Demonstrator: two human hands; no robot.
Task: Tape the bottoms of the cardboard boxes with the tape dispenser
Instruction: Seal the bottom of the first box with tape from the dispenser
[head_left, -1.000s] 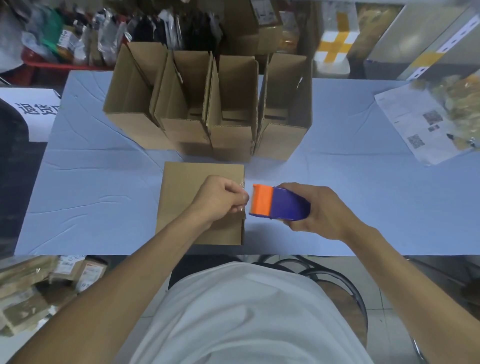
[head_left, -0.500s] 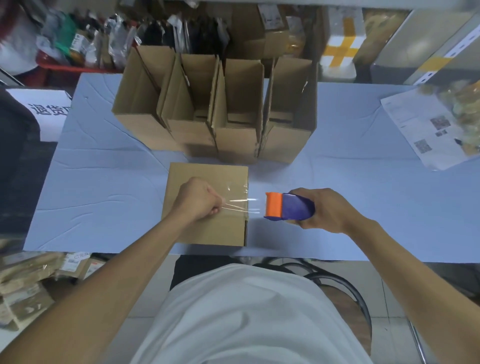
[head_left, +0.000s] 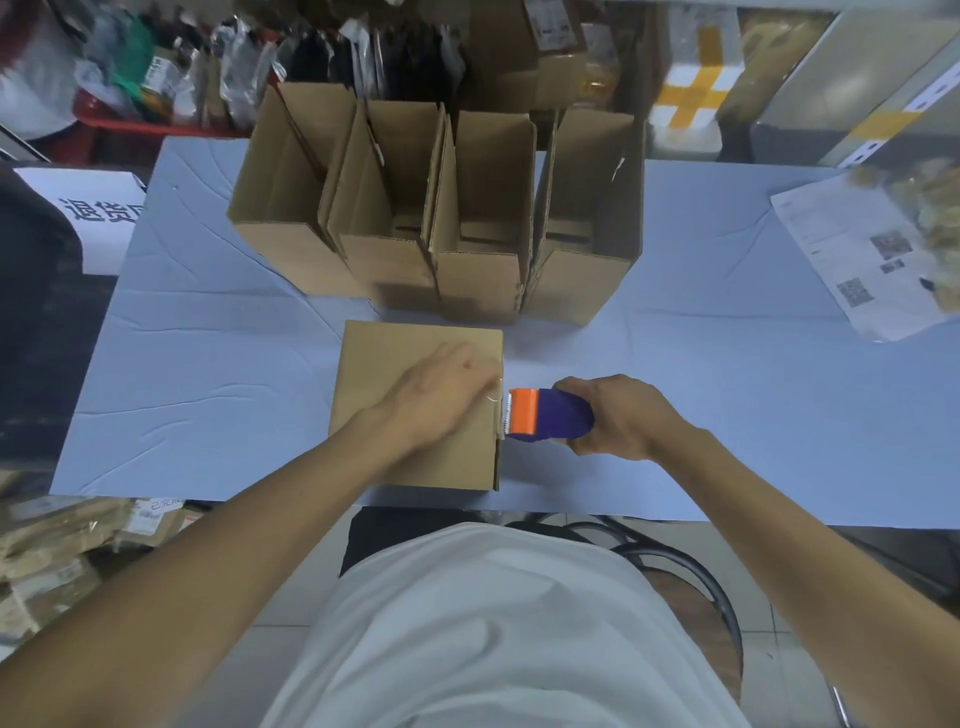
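Cardboard box under flat left hand, right hand gripping tape dispenser — at box edge

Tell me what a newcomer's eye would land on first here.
The orange and blue tape dispenser, gripped in the right hand at the right edge of the near cardboard box, stands out most. The left hand lies flat on that box. Behind it, a row of four open boxes stands on the pale table.
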